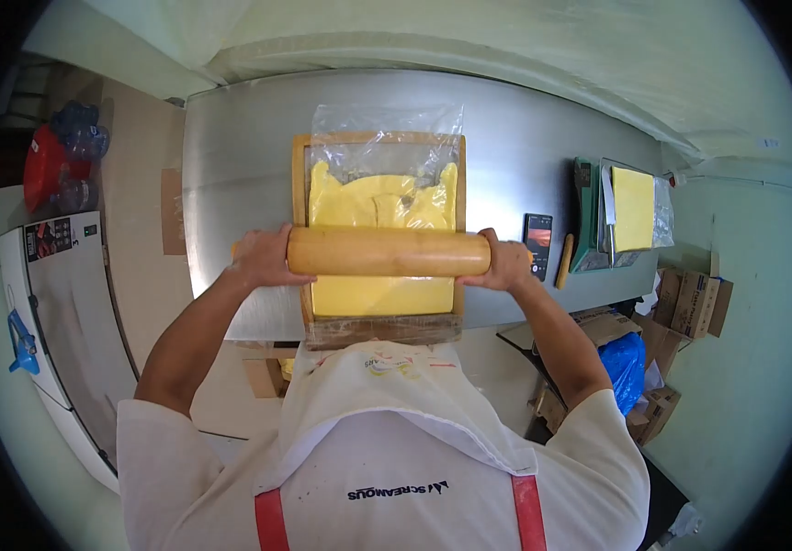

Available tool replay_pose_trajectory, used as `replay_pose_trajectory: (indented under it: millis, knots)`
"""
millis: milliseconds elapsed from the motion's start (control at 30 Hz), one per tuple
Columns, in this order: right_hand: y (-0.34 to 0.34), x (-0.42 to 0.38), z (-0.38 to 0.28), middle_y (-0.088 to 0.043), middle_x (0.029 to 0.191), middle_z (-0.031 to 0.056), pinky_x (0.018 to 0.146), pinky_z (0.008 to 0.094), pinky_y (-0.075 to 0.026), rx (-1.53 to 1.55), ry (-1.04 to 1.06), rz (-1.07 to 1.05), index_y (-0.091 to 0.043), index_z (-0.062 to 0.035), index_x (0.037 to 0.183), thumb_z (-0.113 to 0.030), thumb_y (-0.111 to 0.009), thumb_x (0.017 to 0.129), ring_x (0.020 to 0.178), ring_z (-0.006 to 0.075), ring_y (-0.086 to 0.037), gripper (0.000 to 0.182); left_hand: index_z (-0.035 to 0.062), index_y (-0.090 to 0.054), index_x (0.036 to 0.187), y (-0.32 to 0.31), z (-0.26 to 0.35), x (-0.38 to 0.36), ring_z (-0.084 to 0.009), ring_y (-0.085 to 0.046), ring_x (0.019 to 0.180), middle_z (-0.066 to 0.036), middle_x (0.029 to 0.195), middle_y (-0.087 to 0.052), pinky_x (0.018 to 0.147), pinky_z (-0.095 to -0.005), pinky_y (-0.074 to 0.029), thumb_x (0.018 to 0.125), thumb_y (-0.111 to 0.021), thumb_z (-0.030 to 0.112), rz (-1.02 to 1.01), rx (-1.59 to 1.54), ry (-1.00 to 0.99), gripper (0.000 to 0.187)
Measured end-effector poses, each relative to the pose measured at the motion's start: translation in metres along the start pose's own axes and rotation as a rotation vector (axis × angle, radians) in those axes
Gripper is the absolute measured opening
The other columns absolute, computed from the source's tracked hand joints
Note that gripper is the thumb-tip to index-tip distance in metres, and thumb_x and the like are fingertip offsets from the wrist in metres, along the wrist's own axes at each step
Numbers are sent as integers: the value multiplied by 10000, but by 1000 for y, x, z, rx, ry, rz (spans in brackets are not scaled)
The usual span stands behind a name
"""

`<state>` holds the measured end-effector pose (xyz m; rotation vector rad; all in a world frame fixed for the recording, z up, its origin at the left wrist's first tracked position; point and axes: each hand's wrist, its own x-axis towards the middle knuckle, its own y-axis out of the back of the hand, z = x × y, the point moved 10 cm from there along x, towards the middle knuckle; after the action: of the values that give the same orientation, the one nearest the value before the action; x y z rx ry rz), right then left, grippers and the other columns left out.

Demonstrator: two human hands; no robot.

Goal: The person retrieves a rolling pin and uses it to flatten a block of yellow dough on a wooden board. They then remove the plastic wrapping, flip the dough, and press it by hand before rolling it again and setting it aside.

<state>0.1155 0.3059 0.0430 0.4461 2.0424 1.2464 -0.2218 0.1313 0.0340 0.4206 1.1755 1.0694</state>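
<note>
A thick wooden rolling pin (387, 252) lies crosswise over a yellow slab (382, 296) under clear plastic. My left hand (265, 258) is closed around the pin's left end, and my right hand (506, 261) grips the other end. Beyond the pin the yellow mass has a ragged far edge and a crease; nearer me it looks flat and smooth. Around it runs a wooden frame (300, 184). Loose clear plastic film (387, 121) sticks out past the frame's far side. The pin hides a band across the middle of the slab.
The frame rests on a metal table (240, 165). To the right lie a phone (537, 241), a wooden-handled tool (564, 261) and a finished-looking yellow sheet (633, 209) by green-edged items (585, 216). Cardboard boxes (690, 303) and a blue bag (623, 367) are at lower right; a white chest (74, 312) stands left.
</note>
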Motion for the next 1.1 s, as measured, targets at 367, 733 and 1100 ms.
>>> replay_pose_trajectory:
  millis: [367, 733, 1100]
  knots:
    - [-26, 24, 15, -689, 772, 137, 644, 404, -531, -47, -36, -215, -523, -61, 1157, -848, -702, 487, 681, 311, -690, 1049, -7, -526, 1140, -15, -14, 30, -345, -680, 840, -181, 867, -686, 780, -430, -523, 585, -729, 726, -482, 33, 163, 941]
    - [-20, -27, -18, -684, 777, 141, 679, 445, -540, 21, 23, -21, -557, -59, 1157, -774, -721, 575, 685, 364, -684, 935, 44, -519, 1201, -30, -9, -22, -339, -662, 917, -179, 935, -675, 862, -438, -477, 609, -764, 675, -6, -7, 19, 899]
    - [-39, -30, -10, -672, 957, 76, 736, 412, -460, 44, 123, 162, -549, -49, 1186, -660, -823, 486, 787, 256, -659, 969, 8, -501, 1243, -64, -14, -40, -278, -644, 835, -127, 879, -642, 834, -380, -460, 597, -759, 707, 83, 28, 24, 986]
